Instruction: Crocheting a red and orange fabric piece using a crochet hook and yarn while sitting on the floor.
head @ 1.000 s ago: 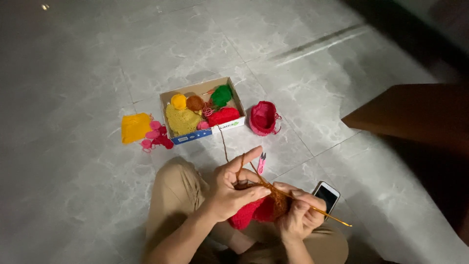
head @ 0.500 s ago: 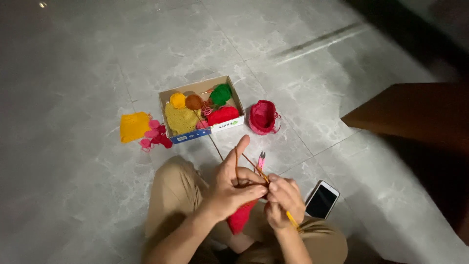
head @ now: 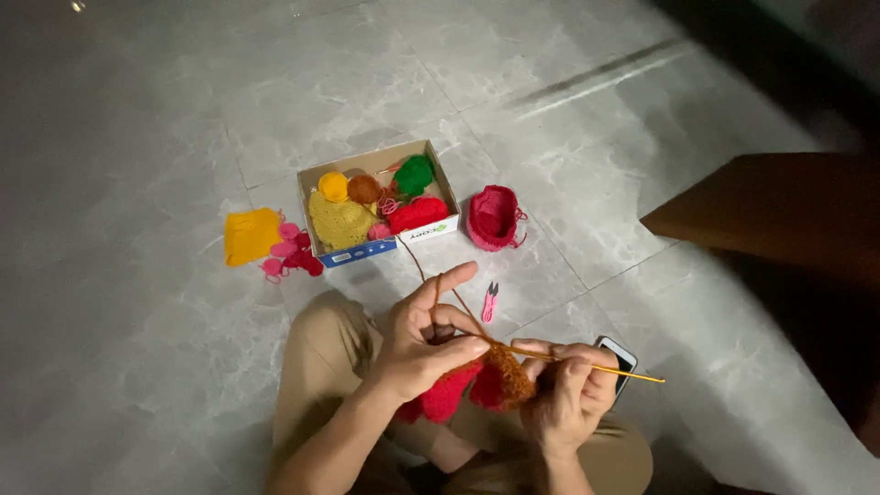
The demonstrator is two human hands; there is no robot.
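1. While I watch through the head camera, the only view I have, the person sits on the grey tiled floor with knees bent, and I take the cardboard box as my landmark.
2. Below the box, nearest the camera, the left hand has its fingers curled together on a red and brown crocheted piece, with the forefinger raised and a brown yarn strand running over it back toward the box.
3. Just right of that hand, the right hand has its fingers clamped on a yellow crochet hook, whose tip meets the crocheted piece and whose free end points away to the right.
4. Inside the box lie a yellow ball, a brown ball, a green ball, a yellow knitted piece and red yarn.
5. Left of the box, a folded yellow piece lies on the floor, with pink crocheted bits between it and the box.
6. Just right of the box sits a small red crocheted basket.
7. Below the box, between it and the hands, small pink snips lie on the floor.
8. Lower right of the box, a phone lies partly hidden behind the right hand.
9. Far right of the box stands a dark wooden piece of furniture.
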